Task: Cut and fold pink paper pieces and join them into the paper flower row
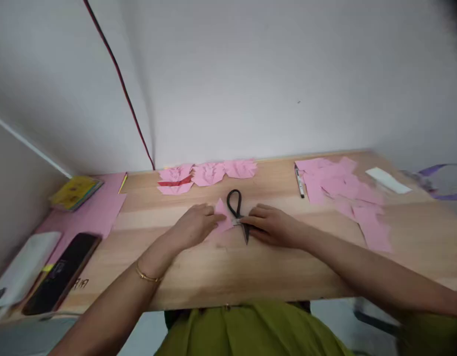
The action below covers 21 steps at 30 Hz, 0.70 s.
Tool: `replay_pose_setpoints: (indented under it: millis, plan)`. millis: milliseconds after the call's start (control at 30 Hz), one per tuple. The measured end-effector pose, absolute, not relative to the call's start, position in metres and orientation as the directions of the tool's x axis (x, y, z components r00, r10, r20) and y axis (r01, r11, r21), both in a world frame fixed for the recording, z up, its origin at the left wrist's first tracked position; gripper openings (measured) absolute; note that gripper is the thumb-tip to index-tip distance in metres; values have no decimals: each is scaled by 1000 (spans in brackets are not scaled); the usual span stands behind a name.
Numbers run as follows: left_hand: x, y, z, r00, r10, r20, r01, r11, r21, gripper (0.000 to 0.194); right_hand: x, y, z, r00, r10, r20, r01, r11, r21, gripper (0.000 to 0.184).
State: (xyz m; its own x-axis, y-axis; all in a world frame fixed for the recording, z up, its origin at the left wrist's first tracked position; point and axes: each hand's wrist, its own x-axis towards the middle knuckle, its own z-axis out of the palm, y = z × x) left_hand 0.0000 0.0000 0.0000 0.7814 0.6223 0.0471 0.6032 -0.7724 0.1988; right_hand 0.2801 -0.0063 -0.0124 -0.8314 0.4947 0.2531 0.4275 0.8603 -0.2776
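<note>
My left hand [197, 225] pinches a small folded piece of pink paper [223, 216], which stands up to a point above the wood table. Just to its right are black-handled scissors [234, 202], handles toward the wall and blade tips toward me. The fingers of my right hand [271, 225] are closed over the scissors near the pivot and partly cover the blades. Whether the scissors rest on the table or are lifted slightly, I cannot tell.
Pink paper cutouts [208, 174] lie in a row by the wall, one crossed by a red strip. More pink pieces [343, 185] and a marker [299, 182] lie to the right, beside a white strip [388, 180]. Phones [61, 272] and a yellow pad [74, 193] occupy the left.
</note>
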Motion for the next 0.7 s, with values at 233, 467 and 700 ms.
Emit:
replay_pose_setpoints:
  millis: [233,467,700]
  plan:
    - [-3,-9,-9,748,629,213,619,-776,119,34,276,-4,-9,-838,457,299,378,880,-287,34]
    - [-3,-12,-13,728,651,216,645,-757,106,35,282,-10,-15,-828,448,338,356,884,-302,34]
    - [-1,-11,-14,718,655,236,648,-752,119,36,279,-13,-17,-816,467,341,385,879,-282,33]
